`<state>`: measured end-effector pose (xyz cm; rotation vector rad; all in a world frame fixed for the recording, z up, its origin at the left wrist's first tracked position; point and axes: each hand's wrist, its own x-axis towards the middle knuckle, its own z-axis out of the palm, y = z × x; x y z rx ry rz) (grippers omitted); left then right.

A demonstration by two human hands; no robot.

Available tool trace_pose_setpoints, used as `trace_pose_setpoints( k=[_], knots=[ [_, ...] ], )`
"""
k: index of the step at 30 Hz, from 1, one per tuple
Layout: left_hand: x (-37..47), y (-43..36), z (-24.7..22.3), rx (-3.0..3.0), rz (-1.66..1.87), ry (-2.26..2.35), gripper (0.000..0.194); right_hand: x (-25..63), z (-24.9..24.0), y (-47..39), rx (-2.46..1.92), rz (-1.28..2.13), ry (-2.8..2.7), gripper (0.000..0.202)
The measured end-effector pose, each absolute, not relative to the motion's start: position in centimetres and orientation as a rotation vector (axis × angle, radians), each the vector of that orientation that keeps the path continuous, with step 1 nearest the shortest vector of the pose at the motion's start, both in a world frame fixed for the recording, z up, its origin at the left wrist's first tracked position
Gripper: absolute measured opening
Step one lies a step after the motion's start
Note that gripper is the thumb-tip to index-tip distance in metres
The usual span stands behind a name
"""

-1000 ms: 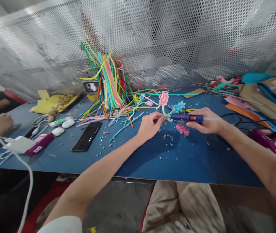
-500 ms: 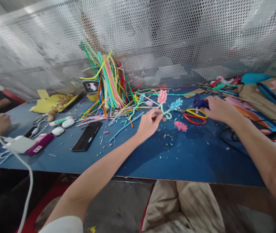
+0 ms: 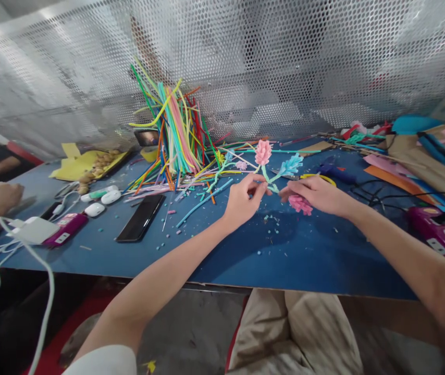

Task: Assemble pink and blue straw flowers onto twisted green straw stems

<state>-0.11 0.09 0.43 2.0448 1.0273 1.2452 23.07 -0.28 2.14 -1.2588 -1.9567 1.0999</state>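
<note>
My left hand (image 3: 248, 197) pinches the pale green stem (image 3: 272, 187) of a pipe-cleaner flower piece. A pink bloom (image 3: 263, 152) stands up from it and a light blue one (image 3: 289, 165) leans to the right. My right hand (image 3: 314, 195) is at the stem's right side, its fingers closed together there; their tips are partly hidden. Just below those fingers shows a second pink bloom (image 3: 301, 204); I cannot tell whether it is joined to the stem. Behind my right hand lie yellow-handled scissors (image 3: 326, 179), partly covered, and a dark blue glue gun (image 3: 337, 173).
A bundle of coloured pipe cleaners (image 3: 173, 130) stands at the back, with another flower sprig (image 3: 222, 169) beside it. A black phone (image 3: 140, 219), earbud cases, a purple power strip (image 3: 66, 229) and white cables lie left. Another person's hands (image 3: 1, 198) rest far left. Another purple strip (image 3: 439, 232) sits right.
My right hand has let go of the glue gun and moved left to the stem. The lower pink bloom has shifted slightly right. My left hand keeps its pinch.
</note>
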Motion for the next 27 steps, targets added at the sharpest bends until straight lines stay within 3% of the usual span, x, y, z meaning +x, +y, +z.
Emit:
trace_pose_setpoints(
  k=[3, 6, 11, 19, 27],
  knots=[
    [0.1, -0.2, 0.4, 2.059, 1.247, 1.029, 0.018, 23.1, 2.1, -0.4, -1.24, 1.618, -1.713, 0.051],
    [0.2, -0.4, 0.4, 2.072, 1.252, 1.024, 0.018, 22.8, 1.9, -0.6, -1.133, 1.809, -1.518, 0.044],
    [0.3, -0.5, 0.4, 2.043, 1.233, 1.013, 0.017, 21.7, 0.9, -0.5, -1.076, 1.696, -1.329, 0.024],
    [0.1, -0.4, 0.5, 2.076, 1.163, 0.993, 0.016, 22.2, 1.2, -0.4, -1.138, 1.313, -1.651, 0.027],
    [0.2, -0.8, 0.6, 2.176, 1.157, 0.965, 0.017, 22.8, 1.5, -0.6, -1.125, 1.157, -1.784, 0.031]
  ],
)
